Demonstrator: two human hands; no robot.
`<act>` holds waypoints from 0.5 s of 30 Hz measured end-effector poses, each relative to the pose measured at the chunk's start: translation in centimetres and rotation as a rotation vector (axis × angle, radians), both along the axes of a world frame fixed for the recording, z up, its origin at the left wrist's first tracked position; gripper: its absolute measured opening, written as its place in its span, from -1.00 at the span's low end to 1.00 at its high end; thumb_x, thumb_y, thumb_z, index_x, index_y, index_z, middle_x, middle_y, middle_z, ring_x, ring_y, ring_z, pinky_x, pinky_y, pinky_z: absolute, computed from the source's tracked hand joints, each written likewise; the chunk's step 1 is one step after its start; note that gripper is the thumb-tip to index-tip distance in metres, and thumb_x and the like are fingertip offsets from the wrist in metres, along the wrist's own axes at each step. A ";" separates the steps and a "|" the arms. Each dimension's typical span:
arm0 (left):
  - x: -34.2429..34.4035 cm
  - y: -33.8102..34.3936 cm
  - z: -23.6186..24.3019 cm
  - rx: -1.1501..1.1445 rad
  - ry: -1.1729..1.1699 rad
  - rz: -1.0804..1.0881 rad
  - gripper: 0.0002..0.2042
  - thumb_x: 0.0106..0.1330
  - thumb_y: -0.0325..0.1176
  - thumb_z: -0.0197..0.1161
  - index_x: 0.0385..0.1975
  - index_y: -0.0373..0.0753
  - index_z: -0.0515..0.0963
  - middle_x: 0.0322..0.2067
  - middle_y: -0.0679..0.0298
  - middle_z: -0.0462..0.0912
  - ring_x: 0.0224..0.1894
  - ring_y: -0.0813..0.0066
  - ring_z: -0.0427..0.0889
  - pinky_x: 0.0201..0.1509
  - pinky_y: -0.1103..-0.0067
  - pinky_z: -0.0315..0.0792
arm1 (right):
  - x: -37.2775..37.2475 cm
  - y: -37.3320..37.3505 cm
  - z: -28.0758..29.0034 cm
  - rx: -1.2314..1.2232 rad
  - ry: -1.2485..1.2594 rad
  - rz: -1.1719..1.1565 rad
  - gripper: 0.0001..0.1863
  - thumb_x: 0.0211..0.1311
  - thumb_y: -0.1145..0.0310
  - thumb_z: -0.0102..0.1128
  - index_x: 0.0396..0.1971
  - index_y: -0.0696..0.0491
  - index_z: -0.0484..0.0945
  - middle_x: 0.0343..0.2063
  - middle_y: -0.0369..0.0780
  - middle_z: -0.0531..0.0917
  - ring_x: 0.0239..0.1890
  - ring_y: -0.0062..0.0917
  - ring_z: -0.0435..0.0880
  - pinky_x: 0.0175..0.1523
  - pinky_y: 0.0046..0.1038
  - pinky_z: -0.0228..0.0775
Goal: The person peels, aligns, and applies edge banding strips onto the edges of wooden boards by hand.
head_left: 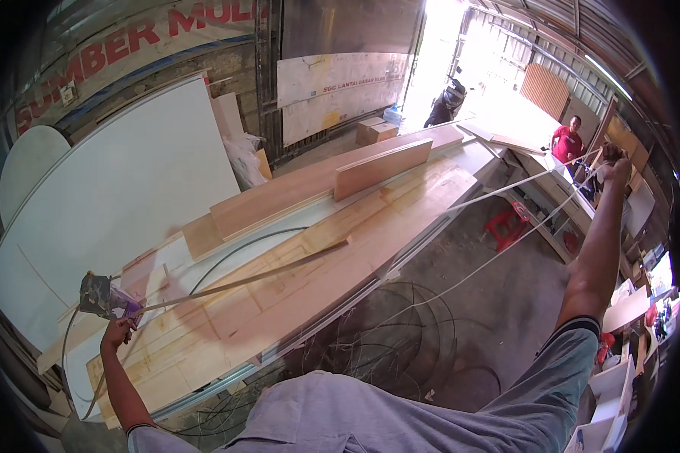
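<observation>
My left hand [119, 332] is at the left end of the long wooden panel [279, 294], its fingers closed at the end of a thin brown strip [257, 281]. That strip runs slantwise across the panel. Just beyond the fingers stands a dark, smeared container [95, 294] beside a clear and purple wrapper [128, 306]. Far to the right, my right hand [616, 167] is raised at arm's length, closed around a pale thin strip [506, 189]. The strip stretches from it back toward the panel, and another length hangs down to the floor. Its fingers are small and partly hidden.
A narrow board [383, 167] stands on edge upon the panel. Coiled dark strips [423, 325] lie on the floor below. A red plastic stool [506, 225] is under the far table. A person in a red shirt [567, 142] is behind it. A large white board [121, 181] leans left.
</observation>
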State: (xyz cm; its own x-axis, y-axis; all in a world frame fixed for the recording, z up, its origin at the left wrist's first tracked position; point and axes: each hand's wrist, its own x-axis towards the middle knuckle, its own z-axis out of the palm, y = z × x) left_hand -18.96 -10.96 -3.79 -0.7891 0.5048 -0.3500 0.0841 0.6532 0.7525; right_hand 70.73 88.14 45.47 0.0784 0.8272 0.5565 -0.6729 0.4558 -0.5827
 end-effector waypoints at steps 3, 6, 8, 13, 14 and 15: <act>0.2 -0.3 0.3 -0.016 0.028 0.027 -0.65 0.41 -0.17 0.04 -0.54 -0.25 0.55 -0.83 0.32 0.39 -0.83 0.61 0.30 -0.73 0.62 0.20 | 2.5 0.0 -0.6 -0.005 -0.041 -0.140 -0.64 0.36 0.34 -0.27 -0.57 0.16 0.42 -0.61 -0.14 0.49 -0.58 -0.40 0.44 -0.33 -0.44 0.43; 0.1 0.2 -0.9 0.007 0.048 -0.014 -0.65 0.41 -0.18 0.04 -0.55 -0.26 0.55 -0.84 0.31 0.38 -0.85 0.60 0.30 -0.74 0.60 0.20 | 8.8 -1.8 1.6 0.351 -0.227 0.269 -0.67 0.33 0.36 -0.25 -0.61 0.14 0.37 -0.61 -0.15 0.45 -0.55 -0.38 0.43 -0.28 -0.43 0.43; 0.5 0.7 0.1 -0.037 0.057 0.020 -0.65 0.41 -0.19 0.04 -0.55 -0.27 0.55 -0.84 0.30 0.38 -0.84 0.59 0.30 -0.74 0.59 0.21 | 10.0 -0.7 0.6 0.090 -0.071 -0.025 -0.67 0.35 0.36 -0.26 -0.62 0.10 0.33 -0.61 -0.17 0.43 -0.52 -0.37 0.45 -0.20 -0.40 0.47; -0.7 5.5 2.1 -0.057 0.118 -0.032 -0.65 0.40 -0.19 0.04 -0.55 -0.28 0.55 -0.83 0.29 0.38 -0.84 0.58 0.32 -0.74 0.58 0.22 | 25.1 -5.4 0.1 0.044 0.006 -0.303 -0.63 0.37 0.36 -0.29 -0.37 0.27 0.52 -0.37 0.02 0.63 -0.39 -0.23 0.64 -0.12 -0.32 0.55; 3.0 0.5 0.1 -0.082 0.066 0.092 -0.65 0.40 -0.19 0.04 -0.55 -0.28 0.54 -0.83 0.30 0.38 -0.84 0.58 0.31 -0.74 0.58 0.22 | 16.5 2.0 2.6 0.033 -0.073 -0.204 -0.61 0.37 0.37 -0.31 -0.28 0.30 0.54 -0.31 0.06 0.65 -0.34 -0.22 0.67 -0.08 -0.31 0.57; -0.1 5.3 2.7 -0.084 0.135 -0.003 -0.65 0.40 -0.18 0.04 -0.55 -0.28 0.54 -0.83 0.30 0.38 -0.83 0.58 0.31 -0.74 0.58 0.22 | 28.1 -5.8 -0.6 0.023 -0.015 -0.314 -0.61 0.37 0.37 -0.31 -0.28 0.30 0.54 -0.31 0.06 0.65 -0.34 -0.22 0.67 -0.08 -0.31 0.57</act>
State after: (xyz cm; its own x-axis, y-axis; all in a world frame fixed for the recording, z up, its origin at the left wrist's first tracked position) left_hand -19.09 -5.69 -1.14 -0.8301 0.4810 -0.2823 0.1828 0.7128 0.6771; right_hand 98.82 82.37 44.89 0.3194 0.7509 0.5780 -0.4887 0.6531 -0.5784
